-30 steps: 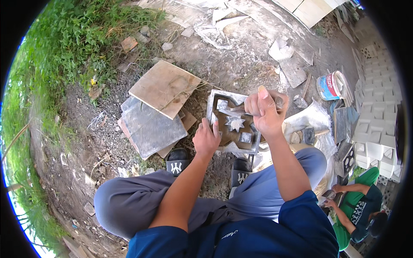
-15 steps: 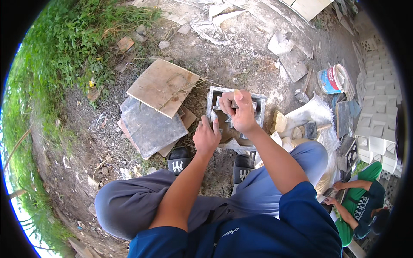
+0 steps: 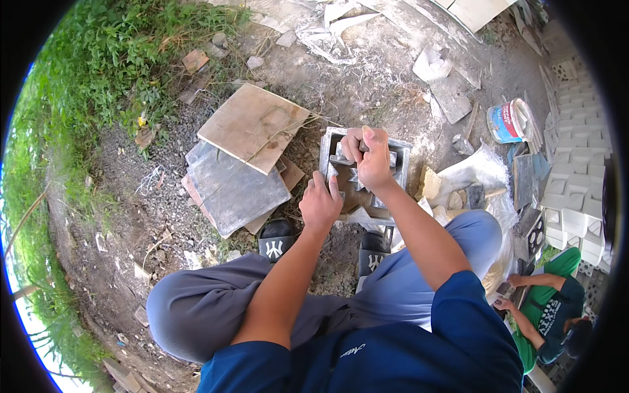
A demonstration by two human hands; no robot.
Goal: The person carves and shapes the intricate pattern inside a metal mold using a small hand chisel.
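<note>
A grey, square box-like mould (image 3: 405, 167) sits on the ground in front of my feet, with raised walls. Inside it, a grey star-shaped piece (image 3: 356, 178) shows partly below my right hand. My left hand (image 3: 320, 202) is at the mould's near left wall, thumb and fingers closed about the edge. Over the middle of the mould my right hand (image 3: 372, 160) is curled into a fist, thumb uppermost. What lies inside that fist is hidden by the fingers.
Left of the mould lie stacked flat boards, a tan one (image 3: 254, 128) over a grey one (image 3: 239, 190). On the right are a plastic sheet (image 3: 481, 173) with rubble and a paint bucket (image 3: 508, 122). A co-worker (image 3: 557, 308) sits at lower right, near stacked pale blocks (image 3: 576, 154).
The view has shifted slightly. My right hand has moved a little farther out over the mould, exposing more of the star-shaped piece. My left hand stays at the wall.
</note>
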